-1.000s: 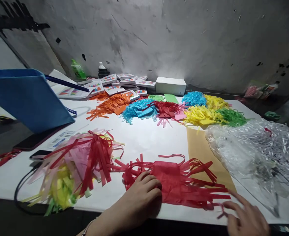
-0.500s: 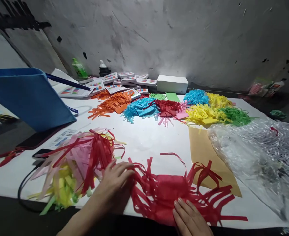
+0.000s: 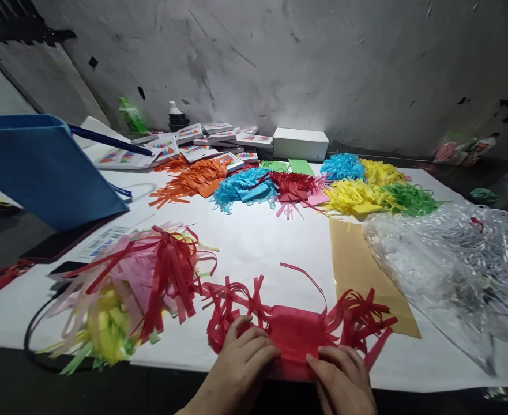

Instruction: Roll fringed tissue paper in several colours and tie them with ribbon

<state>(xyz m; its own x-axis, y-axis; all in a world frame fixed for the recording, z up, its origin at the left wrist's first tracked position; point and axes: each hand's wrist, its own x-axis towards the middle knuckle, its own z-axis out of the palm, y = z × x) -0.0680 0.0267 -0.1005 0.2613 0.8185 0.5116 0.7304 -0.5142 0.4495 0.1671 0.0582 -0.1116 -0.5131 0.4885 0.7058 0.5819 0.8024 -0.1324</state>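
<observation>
Left hand [image 3: 248,358] and right hand [image 3: 341,374], both bare, viewed from above and behind. The left is shown with its back uppermost, knuckles bent, its fingers [image 3: 256,346] grouped and angled forward and toward the right hand; the outermost finger arches higher than its neighbours. The left wrist [image 3: 211,395] slants in from the lower edge. The right lies at nearly the same level, back uppermost, its fingers bent and angled forward and to the left; its wrist is cut off by the lower edge. The two sets of fingertips are turned toward each other, near but not touching. Both thumbs are hard to make out, and the firmness of either grip cannot be determined
</observation>
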